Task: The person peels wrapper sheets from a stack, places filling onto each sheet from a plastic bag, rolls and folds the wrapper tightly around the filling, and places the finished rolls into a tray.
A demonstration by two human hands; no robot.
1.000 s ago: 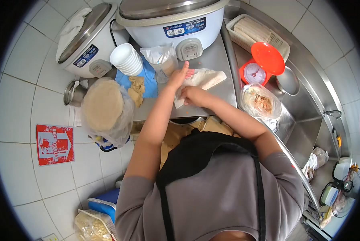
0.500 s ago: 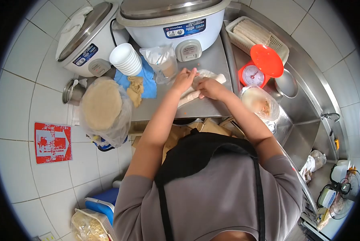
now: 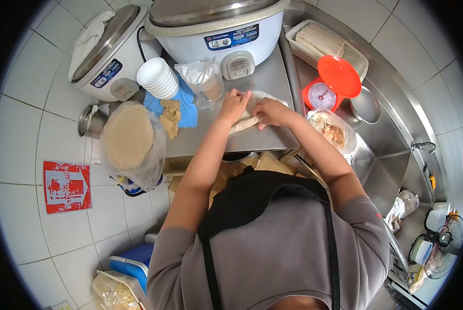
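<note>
On the steel counter lies a pale spring roll (image 3: pixel 246 124), its thin wrapper partly rolled and partly spread behind it. My left hand (image 3: pixel 234 106) holds the wrapper on the left side, with thumb and fingers bent together. On the right, my right hand (image 3: pixel 271 112) is closed on the same wrapper, fingertips pressing the near roll. The filling inside is hidden. To the left, a stack of round wrappers (image 3: pixel 127 135) sits in clear plastic. A clear container of shredded filling (image 3: pixel 330 129) stands to the right of my right hand.
Two rice cookers (image 3: pixel 218 39) stand at the back. White cups (image 3: pixel 158 77) rest on a blue cloth (image 3: pixel 185 106), beside a plastic bag (image 3: pixel 203 82). Rightward are a red scale (image 3: pixel 320 96), a basket (image 3: pixel 363 63) of finished rolls and a steel sink (image 3: pixel 384 170).
The wrapper's right end, which stuck out past my right hand, now shows less there. Both hands stay on the roll, and the whole view has shifted slightly.
</note>
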